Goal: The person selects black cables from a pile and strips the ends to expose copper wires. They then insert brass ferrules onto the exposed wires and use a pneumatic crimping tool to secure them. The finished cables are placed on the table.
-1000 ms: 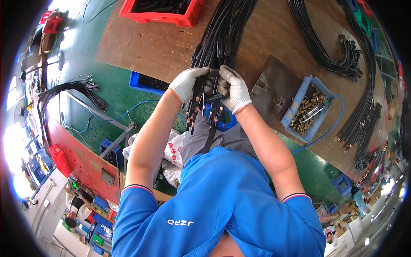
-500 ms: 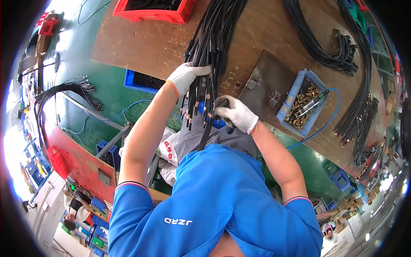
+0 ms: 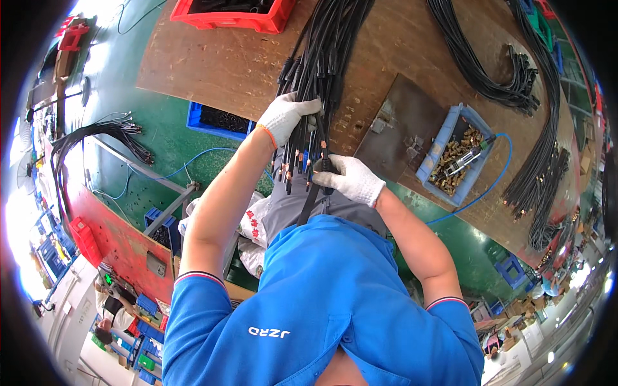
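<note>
A thick bundle of black cables (image 3: 331,45) hangs over the table's near edge toward my lap, with bare copper ends (image 3: 288,172) pointing down. My left hand (image 3: 288,117), in a white glove with an orange cuff, is closed around the bundle just above these ends. My right hand (image 3: 351,179), also gloved, is closed on a short black handle-like object (image 3: 326,183). Its kind is partly hidden by the fingers. One copper cable end (image 3: 324,148) stands just above this object, close to my right fingertips; whether they touch I cannot tell.
On the brown table (image 3: 212,67) stand a red bin (image 3: 270,22) of black parts and a blue-grey bin (image 3: 421,174) of brass fittings, with a hosed tool on top. A dark metal plate (image 3: 402,116) lies nearby. More cable bundles (image 3: 476,74) lie right. A blue crate (image 3: 193,119) is below the table edge.
My right hand has shifted slightly left and down, and the black object now stands more upright beside the cable ends. One copper end now shows apart above it. My left hand keeps its grip.
</note>
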Available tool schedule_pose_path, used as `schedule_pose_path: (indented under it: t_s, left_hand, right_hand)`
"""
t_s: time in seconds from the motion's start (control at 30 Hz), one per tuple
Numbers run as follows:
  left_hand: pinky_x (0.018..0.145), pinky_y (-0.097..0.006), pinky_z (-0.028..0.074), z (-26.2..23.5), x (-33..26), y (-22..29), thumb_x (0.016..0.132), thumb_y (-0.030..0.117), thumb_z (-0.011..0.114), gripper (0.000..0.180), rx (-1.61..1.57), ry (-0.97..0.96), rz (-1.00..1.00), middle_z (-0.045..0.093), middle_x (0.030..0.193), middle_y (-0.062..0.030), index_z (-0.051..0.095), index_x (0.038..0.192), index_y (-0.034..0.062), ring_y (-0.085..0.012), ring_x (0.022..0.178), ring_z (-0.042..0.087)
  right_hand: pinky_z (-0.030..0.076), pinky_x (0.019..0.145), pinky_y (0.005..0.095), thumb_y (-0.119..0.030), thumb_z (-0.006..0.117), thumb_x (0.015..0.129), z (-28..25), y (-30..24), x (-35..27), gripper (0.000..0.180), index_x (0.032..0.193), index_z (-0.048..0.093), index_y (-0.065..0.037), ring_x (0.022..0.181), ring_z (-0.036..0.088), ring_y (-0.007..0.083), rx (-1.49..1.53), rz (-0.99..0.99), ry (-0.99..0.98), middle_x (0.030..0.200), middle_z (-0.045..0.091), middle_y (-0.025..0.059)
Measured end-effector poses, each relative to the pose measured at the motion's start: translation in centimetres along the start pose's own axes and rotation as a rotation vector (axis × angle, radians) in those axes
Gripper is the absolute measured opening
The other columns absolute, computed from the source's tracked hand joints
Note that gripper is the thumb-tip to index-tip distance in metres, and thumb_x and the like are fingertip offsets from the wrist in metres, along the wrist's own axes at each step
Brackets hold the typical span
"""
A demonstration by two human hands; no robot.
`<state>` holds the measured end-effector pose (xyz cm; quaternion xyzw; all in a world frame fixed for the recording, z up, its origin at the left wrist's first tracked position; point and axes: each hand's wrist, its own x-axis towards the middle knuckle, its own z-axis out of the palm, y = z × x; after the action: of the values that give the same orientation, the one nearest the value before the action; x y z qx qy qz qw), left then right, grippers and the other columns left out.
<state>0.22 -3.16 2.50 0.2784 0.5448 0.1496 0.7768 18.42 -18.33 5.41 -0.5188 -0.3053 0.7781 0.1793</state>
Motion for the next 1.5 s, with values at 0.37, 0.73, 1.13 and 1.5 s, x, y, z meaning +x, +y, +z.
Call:
schedule_pose_path:
  t_s: [0.37, 0.73, 1.13, 1.5]
  left_hand:
    - [0.069, -0.031, 0.058, -0.6, 0.4, -0.1, 0.091, 0.019, 0.083, 0.026, 0.046, -0.018, -0.059, 0.077, 0.088, -0.0073, 0.078, 0.109, 0.0, -0.0163, 0.074, 0.072]
    - [0.061, -0.03, 0.055, -4.9, -0.6, 2.3, 0.106, 0.031, 0.069, 0.025, -0.081, -0.023, -0.09, 0.07, 0.09, -0.0042, 0.07, 0.108, 0.0055, -0.0131, 0.069, 0.064]
    - [0.07, -0.03, 0.064, -2.7, 0.6, 0.2, 0.101, 0.028, 0.079, 0.033, -0.259, -0.13, -0.044, 0.075, 0.102, -0.0094, 0.068, 0.117, 0.0012, -0.0163, 0.079, 0.074]
    - [0.06, -0.03, 0.059, -1.5, 0.5, 0.9, 0.11, 0.028, 0.059, 0.029, -0.355, -0.021, -0.147, 0.077, 0.095, -0.0101, 0.071, 0.115, 0.0011, -0.019, 0.068, 0.071]
  right_hand:
    - [0.057, 0.082, 0.0305, -0.029, 0.077, 0.099, -0.6, -2.8, 4.3, 0.036, 0.116, 0.077, 0.003, 0.088, 0.071, 0.0127, 0.04, -0.042, 0.228, 0.099, 0.079, 0.007]
    - [0.059, 0.075, 0.0373, -0.033, 0.086, 0.088, -7.7, -9.7, 17.2, 0.058, 0.123, 0.066, 0.008, 0.084, 0.073, 0.0221, -0.128, -0.272, 0.733, 0.1, 0.076, 0.0159]
    - [0.054, 0.07, 0.0316, -0.025, 0.074, 0.101, -4.3, -9.6, 13.9, 0.023, 0.107, 0.069, -0.003, 0.074, 0.064, 0.0155, 0.679, -0.284, 0.431, 0.088, 0.069, 0.0061]
    - [0.057, 0.082, 0.0288, -0.009, 0.082, 0.093, -2.0, -4.7, 10.6, 0.036, 0.125, 0.065, -0.006, 0.095, 0.069, 0.0128, 0.627, -0.296, 0.545, 0.109, 0.07, 0.0038]
